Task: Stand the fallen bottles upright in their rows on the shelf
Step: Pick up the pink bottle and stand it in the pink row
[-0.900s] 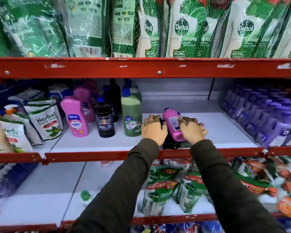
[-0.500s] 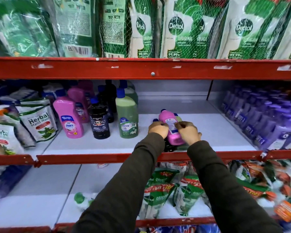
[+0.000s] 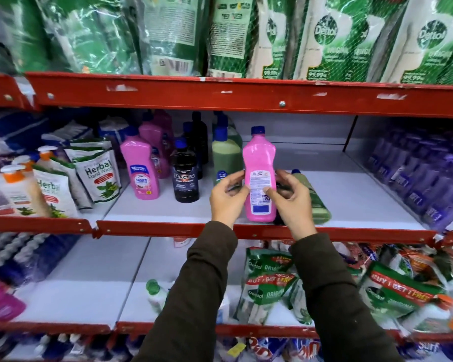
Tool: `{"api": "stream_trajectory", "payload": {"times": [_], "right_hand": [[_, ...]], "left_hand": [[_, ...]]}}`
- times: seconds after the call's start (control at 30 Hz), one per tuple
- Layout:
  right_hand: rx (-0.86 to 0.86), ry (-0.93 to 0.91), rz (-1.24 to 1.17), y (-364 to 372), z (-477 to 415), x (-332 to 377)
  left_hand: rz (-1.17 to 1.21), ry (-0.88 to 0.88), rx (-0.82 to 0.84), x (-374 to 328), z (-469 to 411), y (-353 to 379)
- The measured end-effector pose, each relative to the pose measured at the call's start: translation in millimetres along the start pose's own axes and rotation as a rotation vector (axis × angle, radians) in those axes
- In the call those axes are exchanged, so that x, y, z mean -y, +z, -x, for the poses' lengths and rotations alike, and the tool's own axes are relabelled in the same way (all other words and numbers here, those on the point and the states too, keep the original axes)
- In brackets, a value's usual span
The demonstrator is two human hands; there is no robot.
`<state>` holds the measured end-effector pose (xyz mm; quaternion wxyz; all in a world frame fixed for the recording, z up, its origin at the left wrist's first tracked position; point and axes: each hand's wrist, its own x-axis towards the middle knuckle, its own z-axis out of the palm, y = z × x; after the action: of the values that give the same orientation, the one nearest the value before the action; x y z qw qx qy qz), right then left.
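2 bare hands hold 1 pink bottle [image 3: 259, 176] upright at the front of the middle shelf [image 3: 364, 202], its blue cap up and its back label facing the camera. Whether its base touches the white shelf board cannot be told. The left hand [image 3: 229, 198] pinches the bottle's left edge between thumb and forefinger, the other fingers curled loosely beneath. The right hand [image 3: 292, 201] grips the right side, thumb pressed on the label and fingers wrapped behind the bottle.

Just right of the pink bottle, a green bottle [image 3: 315, 199] lies fallen on its side, blue cap pointing toward the back of the shelf, partly hidden by the right hand. A dark object lies behind the pink bottle at the right hand; what it is cannot be told.

To the left, 3 rows stand upright: pink Shakti bottles [image 3: 141, 171], black Bactin bottles [image 3: 185, 178], and green bottles [image 3: 225, 158] just beside the left hand. Herbal Hand Wash pouches [image 3: 98, 176] lean at the far left; purple bottles [image 3: 424, 178] fill the right bay. Dettol refill packs [image 3: 324, 40] in netting hang above the red shelf rail [image 3: 220, 96]. Dettol pouches [image 3: 270, 283] lie heaped on the shelf below.
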<state>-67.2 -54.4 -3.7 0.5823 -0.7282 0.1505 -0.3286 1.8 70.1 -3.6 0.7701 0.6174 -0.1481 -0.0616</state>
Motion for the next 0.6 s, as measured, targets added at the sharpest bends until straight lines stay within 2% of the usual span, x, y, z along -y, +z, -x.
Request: {"api": "stream_trajectory", "payload": {"times": [0.27,0.6], "right_hand": [[0.107,-0.065,-0.025,113.1,26.6,14.6],[0.211,-0.115,-0.101,251.6,48.9,19.6]], "left_hand": [[-0.03,0.106,-0.056,-21.3,-3.4,-120.7],[-0.078,0.103,-0.138,-23.0,-35.3,-251.2]]}}
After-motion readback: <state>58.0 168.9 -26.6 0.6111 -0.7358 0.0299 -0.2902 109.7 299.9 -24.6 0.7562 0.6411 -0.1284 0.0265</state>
